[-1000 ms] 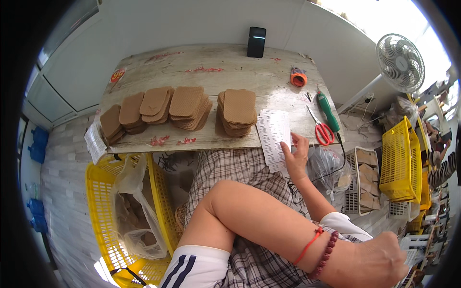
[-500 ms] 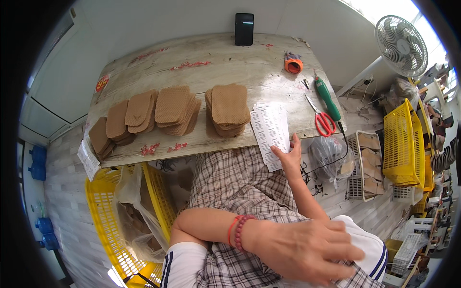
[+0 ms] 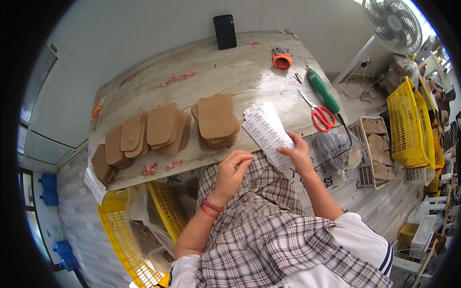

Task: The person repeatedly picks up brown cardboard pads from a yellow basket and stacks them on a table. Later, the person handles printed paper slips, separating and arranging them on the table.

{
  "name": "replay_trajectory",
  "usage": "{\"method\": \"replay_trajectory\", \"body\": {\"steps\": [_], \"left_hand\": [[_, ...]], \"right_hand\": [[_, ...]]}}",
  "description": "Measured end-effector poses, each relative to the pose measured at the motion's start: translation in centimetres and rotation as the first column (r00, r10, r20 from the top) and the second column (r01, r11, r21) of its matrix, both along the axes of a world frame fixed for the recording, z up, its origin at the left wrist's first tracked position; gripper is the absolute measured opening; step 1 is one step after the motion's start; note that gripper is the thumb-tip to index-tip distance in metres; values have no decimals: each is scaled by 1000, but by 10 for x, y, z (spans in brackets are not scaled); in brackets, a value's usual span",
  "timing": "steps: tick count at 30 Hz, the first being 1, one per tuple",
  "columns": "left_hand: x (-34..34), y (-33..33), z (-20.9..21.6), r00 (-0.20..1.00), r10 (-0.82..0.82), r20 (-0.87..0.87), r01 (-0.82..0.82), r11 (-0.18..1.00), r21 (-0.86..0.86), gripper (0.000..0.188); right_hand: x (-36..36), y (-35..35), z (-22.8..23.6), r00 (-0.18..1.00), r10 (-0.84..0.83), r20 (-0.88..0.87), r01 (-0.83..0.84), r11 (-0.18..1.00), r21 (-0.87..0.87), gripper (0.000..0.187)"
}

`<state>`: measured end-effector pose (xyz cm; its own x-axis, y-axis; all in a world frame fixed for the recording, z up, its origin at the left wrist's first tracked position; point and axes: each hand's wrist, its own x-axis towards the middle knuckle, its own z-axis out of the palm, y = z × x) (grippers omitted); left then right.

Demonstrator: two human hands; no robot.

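My right hand (image 3: 298,154) grips the lower end of a fanned bundle of white printed label sheets (image 3: 266,128), thumb on top. The bundle's upper part lies on the table, and its lower end sticks out past the front edge. My left hand (image 3: 231,176), with a red bead bracelet at the wrist, is at the table's front edge, left of the sheets. Its thumb and forefinger are pinched together; anything between them is too small to make out. Beyond this hand sits a stack of brown textured rounded pieces (image 3: 216,117), with several similar stacks (image 3: 162,124) farther left.
Red-handled scissors (image 3: 322,118), a green corded tool (image 3: 322,90) and an orange-and-grey roll (image 3: 282,58) lie on the table (image 3: 192,91). A black phone (image 3: 225,32) leans at the back. Yellow crate (image 3: 117,225) stands below left; a plastic bag (image 3: 336,151) hangs at right.
My left hand has swung from across my lap at lower right up to the table edge, left of the sheets. The view has shifted and tilted. My right hand still holds the sheets.
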<state>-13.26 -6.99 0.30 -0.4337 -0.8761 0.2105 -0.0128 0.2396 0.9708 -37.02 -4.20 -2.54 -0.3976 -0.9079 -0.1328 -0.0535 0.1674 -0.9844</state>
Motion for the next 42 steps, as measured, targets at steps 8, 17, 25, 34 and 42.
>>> {"method": "replay_trajectory", "body": {"steps": [8,17,25,34,42], "left_hand": [[-33,-17,-13,992,86,98,-68,983,-171,16],[-93,-63,-6,960,254,121,-176,879,-443,95],[-107,-72,-37,936,343,-81,-351,883,-311,102],[-111,-79,-54,869,217,-445,-159,973,164,46],[-107,-90,-59,943,111,-313,-40,974,224,33]], "right_hand": [[-43,-20,20,993,108,42,-111,991,79,32],[-73,-41,59,632,220,-743,-346,938,-16,18],[-110,-62,56,562,230,-794,-588,786,-189,22],[-114,-73,16,929,227,-292,-323,883,-341,73],[-101,-65,-11,987,-40,-157,-28,913,-406,100]]}}
